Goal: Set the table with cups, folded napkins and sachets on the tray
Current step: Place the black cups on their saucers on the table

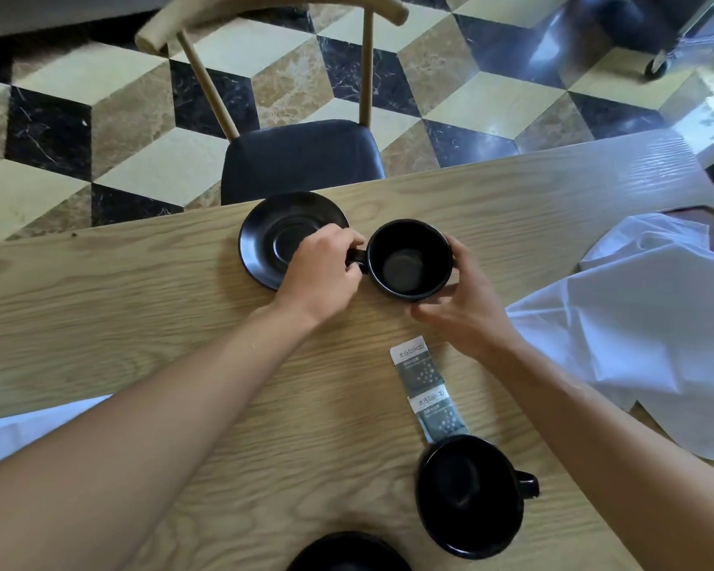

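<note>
Since the near edge of the table (149, 307) is already crowded, an elbow drawn back carelessly could catch the second black cup (468, 494) standing upright there, or the dark rim (347, 550) just showing at the bottom of view. Two sachets (427, 389) lie end to end just beyond that cup, one end touching or tucked under it, so nudging the cup would drag them. To the right, loose white cloth (635, 323) lies crumpled and unfolded, and the right forearm could snag it. Further out, the left hand (326, 269) pinches the handle of the black cup (409, 259), while the right hand (462, 311) cups its far wall with fingers (450, 251) spread and curved round it. I cannot tell whether the cup rests on the table or is held just above. Beside it lies the black saucer (273, 236), bare, near the far table edge by the chair (301, 158). Setting the cup off-centre on that saucer could tip it, or push the saucer toward the edge
</note>
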